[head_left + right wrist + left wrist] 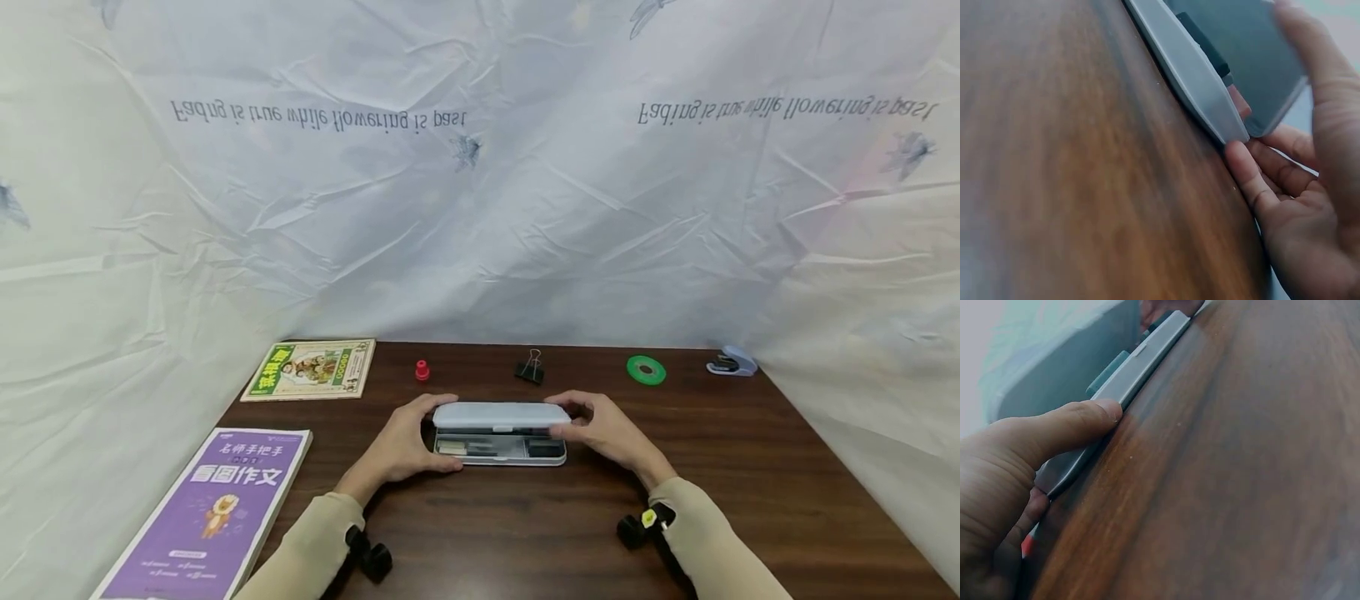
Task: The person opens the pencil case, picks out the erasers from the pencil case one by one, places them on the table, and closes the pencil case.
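Head view, left to right: a purple workbook (206, 508) lies at the near left of the dark wooden table (750, 500), with a green-covered booklet (311, 368) further back. At mid-table sits the grey pencil case (500, 433), lid partly raised, its tray showing a few small items I can't identify. My left hand (408, 442) grips the case's left end; in the left wrist view the thumb (1079, 425) presses flat along the tray's front edge (1122, 381). My right hand (600, 429) holds the right end, fingers curled around the lid's corner; the right wrist view shows one fingertip (1241, 162) touching the tray's corner (1222, 119). Behind the case stand a small red stamp (422, 370), a black binder clip (530, 371), a green tape roll (646, 369) and a stapler (731, 362) at far right. To handle the lid well, I judge the left hand should pin the tray down while the right swings the lid evenly on its hinge, avoiding any twist.
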Tool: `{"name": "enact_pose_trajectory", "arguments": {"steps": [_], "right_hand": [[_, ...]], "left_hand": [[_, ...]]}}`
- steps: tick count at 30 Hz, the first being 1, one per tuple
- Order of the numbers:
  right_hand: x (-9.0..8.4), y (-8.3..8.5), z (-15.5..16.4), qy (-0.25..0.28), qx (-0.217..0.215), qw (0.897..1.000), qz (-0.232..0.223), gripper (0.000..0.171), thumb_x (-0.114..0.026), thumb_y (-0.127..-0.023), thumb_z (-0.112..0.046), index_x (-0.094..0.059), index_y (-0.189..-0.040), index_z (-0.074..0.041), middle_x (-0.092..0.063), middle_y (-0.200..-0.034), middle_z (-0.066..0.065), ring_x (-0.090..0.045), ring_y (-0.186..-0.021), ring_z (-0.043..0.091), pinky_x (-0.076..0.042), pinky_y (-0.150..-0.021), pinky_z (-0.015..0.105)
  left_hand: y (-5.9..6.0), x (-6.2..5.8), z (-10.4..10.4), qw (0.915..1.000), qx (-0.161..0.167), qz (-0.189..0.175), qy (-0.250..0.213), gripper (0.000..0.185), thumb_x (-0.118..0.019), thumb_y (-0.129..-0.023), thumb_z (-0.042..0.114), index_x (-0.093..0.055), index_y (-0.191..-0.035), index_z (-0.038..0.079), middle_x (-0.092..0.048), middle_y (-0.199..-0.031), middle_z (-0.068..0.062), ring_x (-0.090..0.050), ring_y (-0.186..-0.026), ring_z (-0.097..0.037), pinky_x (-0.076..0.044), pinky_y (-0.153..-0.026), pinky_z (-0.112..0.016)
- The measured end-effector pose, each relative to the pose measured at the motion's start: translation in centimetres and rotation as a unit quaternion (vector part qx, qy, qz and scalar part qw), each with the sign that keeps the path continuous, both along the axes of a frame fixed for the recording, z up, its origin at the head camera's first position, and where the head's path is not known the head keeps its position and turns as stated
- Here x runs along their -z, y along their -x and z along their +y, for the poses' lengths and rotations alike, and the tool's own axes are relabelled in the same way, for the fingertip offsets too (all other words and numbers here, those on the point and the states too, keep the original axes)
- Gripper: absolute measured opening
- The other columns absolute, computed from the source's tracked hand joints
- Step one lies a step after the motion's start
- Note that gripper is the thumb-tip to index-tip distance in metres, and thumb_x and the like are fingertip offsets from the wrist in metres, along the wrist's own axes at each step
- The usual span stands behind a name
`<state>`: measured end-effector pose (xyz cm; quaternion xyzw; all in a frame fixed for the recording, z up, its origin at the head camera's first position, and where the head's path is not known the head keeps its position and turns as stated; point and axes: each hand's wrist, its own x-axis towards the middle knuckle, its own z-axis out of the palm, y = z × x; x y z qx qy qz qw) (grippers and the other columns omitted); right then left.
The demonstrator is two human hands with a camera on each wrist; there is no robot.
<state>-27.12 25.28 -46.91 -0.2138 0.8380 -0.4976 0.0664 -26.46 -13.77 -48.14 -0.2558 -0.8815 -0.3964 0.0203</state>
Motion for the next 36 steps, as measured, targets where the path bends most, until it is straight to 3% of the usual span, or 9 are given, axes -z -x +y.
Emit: {"name": "enact_pose_trajectory", "arguments": {"steps": [3, 7, 11, 14, 21, 25, 28, 32, 36], "right_hand": [[-0.3, 0.2, -0.7, -0.011, 0.049, 0.999, -0.005, 0.039, -0.072, -0.111, -0.037, -0.077, -0.139, -0.010, -0.076, -0.117, 0.013, -0.070, -0.090, 0.024, -0.056, -0.077, 0.034], [-0.7, 0.7, -2.1, -0.003, 0.125, 0.991, -0.037, 0.060, -0.060, -0.114, -0.055, -0.078, -0.134, -0.001, -0.077, -0.115, 0.016, -0.074, -0.088, 0.023, -0.061, -0.079, 0.035], [-0.7, 1.2, -3.1, 0.003, 0.190, 0.981, -0.048, 0.075, -0.056, -0.111, -0.067, -0.081, -0.118, 0.004, -0.076, -0.107, 0.017, -0.074, -0.084, 0.021, -0.065, -0.071, 0.034], [-0.6, 1.3, -3.5, 0.002, 0.223, 0.974, -0.042, 0.072, -0.059, -0.110, -0.067, -0.083, -0.105, 0.000, -0.075, -0.099, 0.014, -0.073, -0.078, 0.020, -0.064, -0.066, 0.032], [-0.3, 1.2, -3.7, 0.021, 0.236, 0.971, -0.033, 0.041, -0.078, -0.106, -0.045, -0.086, -0.110, -0.005, -0.078, -0.102, 0.012, -0.077, -0.073, 0.019, -0.064, -0.068, 0.031], [-0.3, 1.2, -3.6, 0.023, 0.244, 0.969, -0.033, 0.034, -0.082, -0.104, -0.041, -0.086, -0.107, -0.007, -0.078, -0.103, 0.011, -0.079, -0.072, 0.018, -0.065, -0.068, 0.031], [-0.2, 1.2, -3.6, 0.028, 0.253, 0.967, -0.032, 0.033, -0.084, -0.103, -0.039, -0.086, -0.105, -0.006, -0.080, -0.100, 0.010, -0.078, -0.072, 0.018, -0.064, -0.068, 0.031], [-0.5, 0.7, -3.6, 0.028, 0.238, 0.971, -0.022, 0.036, -0.084, -0.103, -0.038, -0.083, -0.115, -0.004, -0.082, -0.101, 0.010, -0.078, -0.079, 0.018, -0.062, -0.073, 0.030], [-1.3, 0.1, -2.8, 0.041, 0.211, 0.976, 0.041, 0.036, -0.084, -0.103, -0.029, -0.077, -0.127, -0.002, -0.080, -0.112, 0.012, -0.074, -0.095, 0.018, -0.060, -0.080, 0.024]], "left_hand": [[0.0, 0.0, 0.0, 0.9999, -0.010, -0.009, -0.007, 0.109, -0.108, -0.069, 0.048, -0.058, -0.161, 0.016, -0.069, -0.143, -0.001, -0.068, -0.126, -0.025, -0.056, -0.110, -0.053], [-0.1, 0.1, 0.1, 0.9990, -0.027, -0.024, -0.025, 0.119, -0.110, -0.066, 0.046, -0.051, -0.164, 0.011, -0.070, -0.139, -0.004, -0.069, -0.128, -0.025, -0.056, -0.111, -0.051], [0.1, 0.2, 0.3, 0.9975, -0.030, -0.042, -0.049, 0.130, -0.112, -0.063, 0.041, -0.044, -0.169, 0.011, -0.069, -0.142, -0.004, -0.067, -0.129, -0.022, -0.055, -0.114, -0.049], [0.2, 0.3, 0.4, 0.9969, -0.029, -0.044, -0.058, 0.136, -0.113, -0.062, 0.040, -0.039, -0.172, 0.009, -0.069, -0.143, -0.004, -0.067, -0.130, -0.021, -0.054, -0.115, -0.047], [-0.1, 0.1, 0.3, 0.9968, -0.042, -0.036, -0.058, 0.147, -0.114, -0.061, 0.039, -0.025, -0.176, 0.014, -0.065, -0.140, -0.006, -0.067, -0.128, -0.025, -0.055, -0.114, -0.050], [-0.3, 0.2, 0.3, 0.9963, -0.045, -0.029, -0.068, 0.144, -0.115, -0.059, 0.039, -0.025, -0.171, 0.020, -0.065, -0.133, -0.004, -0.067, -0.121, -0.022, -0.056, -0.111, -0.048], [-0.3, 0.3, 0.2, 0.9973, -0.037, -0.018, -0.061, 0.127, -0.113, -0.060, 0.044, -0.041, -0.162, 0.021, -0.066, -0.131, -0.001, -0.066, -0.118, -0.018, -0.057, -0.109, -0.045], [-0.3, 0.4, -0.1, 0.9992, -0.029, 0.009, -0.025, 0.100, -0.109, -0.063, 0.056, -0.066, -0.146, 0.023, -0.067, -0.128, 0.005, -0.066, -0.117, -0.015, -0.058, -0.106, -0.043], [-0.4, 0.5, -0.2, 0.9993, -0.032, 0.019, -0.010, 0.094, -0.108, -0.062, 0.060, -0.073, -0.141, 0.023, -0.066, -0.124, 0.007, -0.066, -0.115, -0.015, -0.059, -0.105, -0.044]]}}
